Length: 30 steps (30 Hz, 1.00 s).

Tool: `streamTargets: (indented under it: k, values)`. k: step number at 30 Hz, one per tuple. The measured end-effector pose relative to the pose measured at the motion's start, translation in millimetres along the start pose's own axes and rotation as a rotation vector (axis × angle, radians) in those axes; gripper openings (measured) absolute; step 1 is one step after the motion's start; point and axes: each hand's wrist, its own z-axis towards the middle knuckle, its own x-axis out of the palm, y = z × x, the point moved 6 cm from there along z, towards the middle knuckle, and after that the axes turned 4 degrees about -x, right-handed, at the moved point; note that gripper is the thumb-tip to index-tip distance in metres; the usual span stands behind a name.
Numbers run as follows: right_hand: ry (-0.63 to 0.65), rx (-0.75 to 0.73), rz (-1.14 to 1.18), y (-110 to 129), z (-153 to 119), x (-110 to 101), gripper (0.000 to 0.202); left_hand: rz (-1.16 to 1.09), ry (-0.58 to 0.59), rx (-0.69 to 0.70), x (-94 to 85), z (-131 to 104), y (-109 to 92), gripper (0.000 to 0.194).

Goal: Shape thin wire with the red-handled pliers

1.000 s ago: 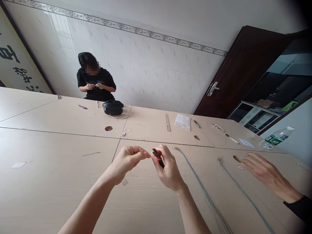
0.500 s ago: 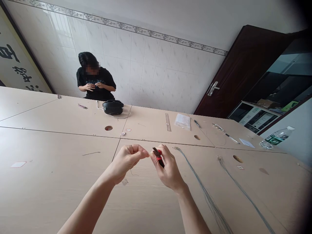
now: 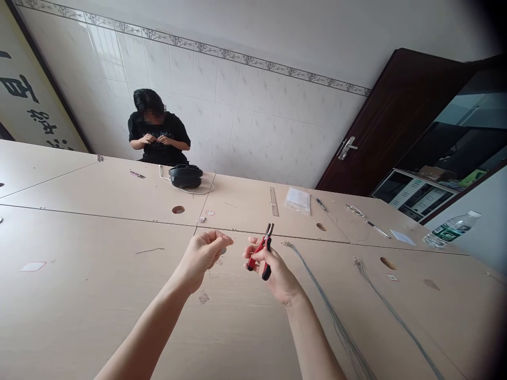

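My left hand (image 3: 206,258) is closed in a pinch over the middle of the table. A thin wire-like strand (image 3: 213,275) hangs below it, and a tiny tip pokes out past the fingertips. What else is in the pinch is too small to make out. My right hand (image 3: 273,266) holds small pliers (image 3: 264,252) with red and black handles, their jaws pointing up and slightly apart. A gap separates the two hands. Just right of the pliers lies a bundle of grey-blue cords (image 3: 317,287) with metal ends.
A second cord bundle (image 3: 390,306) lies farther right. Toward the back are a ruler (image 3: 274,201), a plastic bag (image 3: 298,201), a pen (image 3: 377,229) and a black headset (image 3: 185,177). A water bottle (image 3: 451,230) stands at the right. Across the table sits a person (image 3: 158,129).
My right hand has drawn back from the left and turned the pliers upright, with their handles spreading apart. The left hand keeps its pinch. The view has shifted slightly.
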Motion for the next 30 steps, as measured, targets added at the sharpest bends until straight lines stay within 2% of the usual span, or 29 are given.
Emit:
streamTargets:
  k: [3,6,10,14,19,30]
  values:
    - [-0.064,-0.130,-0.354,5.9,-4.1,0.5,0.046,-0.014,-0.037,-0.002,-4.9,0.6,0.1,0.022]
    - [-0.155,-0.346,-0.776,17.5,-10.3,5.1,0.033,-0.029,-0.077,-0.005,-8.0,-0.1,-0.1,0.022]
    - [-0.147,-0.527,-1.057,23.9,-18.5,17.6,0.028,-0.049,-0.106,0.011,-5.9,-1.5,-1.3,0.021]
    - [-0.139,-0.555,-1.158,23.6,-21.1,23.0,0.033,-0.053,-0.105,0.036,-2.4,-2.3,-2.1,0.020]
    - [-0.161,-0.519,-1.217,22.8,-19.2,22.7,0.034,-0.032,-0.123,0.041,-3.5,-4.2,-3.0,0.020]
    - [-0.124,-0.495,-1.170,22.2,-20.6,25.5,0.037,0.063,-0.104,0.079,3.9,-4.5,-0.6,0.019]
